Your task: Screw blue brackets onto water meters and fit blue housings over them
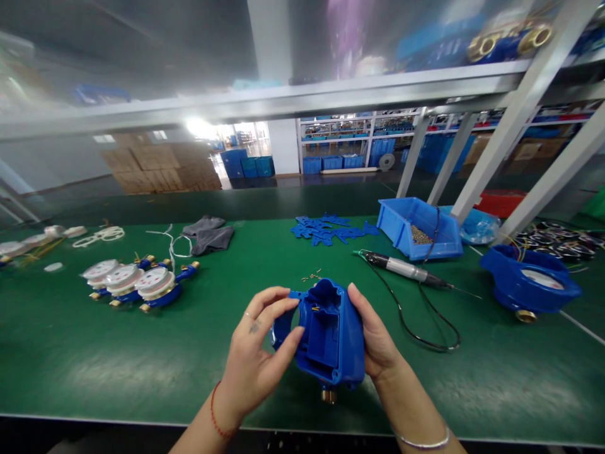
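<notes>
A blue plastic water meter housing (347, 334) is held tilted over the front of the green table, its open box side facing me. Thin yellow wire ends show inside it, and a brass pipe end (329, 395) sticks out below. My right hand (378, 337) is closed around the housing's right side. With thumb and fingers bent, my left hand (262, 347) grips the rim of the round opening on the left. Several small screws (312, 275) lie just beyond the housing. Farther right rests an electric screwdriver (406, 268) with a black cable.
Three white-faced water meters (155, 284) stand at left, near a grey cloth (208, 235). Flat blue plastic pieces (326, 228) lie behind. A blue bin (397, 227) holds small screws. Another blue-housed meter (529, 284) sits at right, by slanted metal posts (501, 120).
</notes>
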`<act>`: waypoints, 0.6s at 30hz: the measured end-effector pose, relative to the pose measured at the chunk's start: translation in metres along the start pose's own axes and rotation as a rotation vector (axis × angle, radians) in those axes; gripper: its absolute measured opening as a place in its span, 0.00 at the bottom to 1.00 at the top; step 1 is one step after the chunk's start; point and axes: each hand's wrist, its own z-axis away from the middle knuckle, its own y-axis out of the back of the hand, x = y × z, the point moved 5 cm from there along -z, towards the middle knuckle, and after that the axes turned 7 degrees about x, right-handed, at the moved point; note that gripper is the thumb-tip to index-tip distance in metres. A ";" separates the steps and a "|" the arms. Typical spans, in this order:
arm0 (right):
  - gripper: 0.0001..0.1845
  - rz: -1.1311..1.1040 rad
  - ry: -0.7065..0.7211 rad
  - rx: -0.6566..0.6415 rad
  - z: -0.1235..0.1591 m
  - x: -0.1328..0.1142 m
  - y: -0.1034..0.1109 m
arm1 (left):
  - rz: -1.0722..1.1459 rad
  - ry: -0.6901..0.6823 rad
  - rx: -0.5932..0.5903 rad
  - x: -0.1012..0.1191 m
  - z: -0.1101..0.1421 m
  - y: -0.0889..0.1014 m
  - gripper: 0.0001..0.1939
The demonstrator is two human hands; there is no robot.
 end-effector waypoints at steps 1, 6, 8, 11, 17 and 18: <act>0.29 -0.001 0.002 0.005 0.000 0.000 0.000 | -0.045 -0.040 -0.018 0.001 -0.009 -0.002 0.14; 0.29 -0.009 0.055 0.033 0.000 -0.003 0.003 | -0.148 -0.209 -0.216 0.008 -0.037 -0.014 0.13; 0.32 -0.016 0.080 0.058 0.000 -0.005 0.004 | -0.127 -0.200 -0.283 0.009 -0.041 -0.016 0.11; 0.35 -0.023 0.083 0.099 0.000 -0.005 0.007 | -0.035 -0.112 -0.383 0.008 -0.042 -0.022 0.08; 0.33 -0.037 0.074 0.105 -0.001 -0.006 0.015 | 0.233 0.183 -0.359 -0.009 -0.042 -0.034 0.07; 0.30 -0.041 0.072 0.102 -0.001 -0.007 0.016 | 0.261 0.234 -0.338 -0.013 -0.042 -0.035 0.07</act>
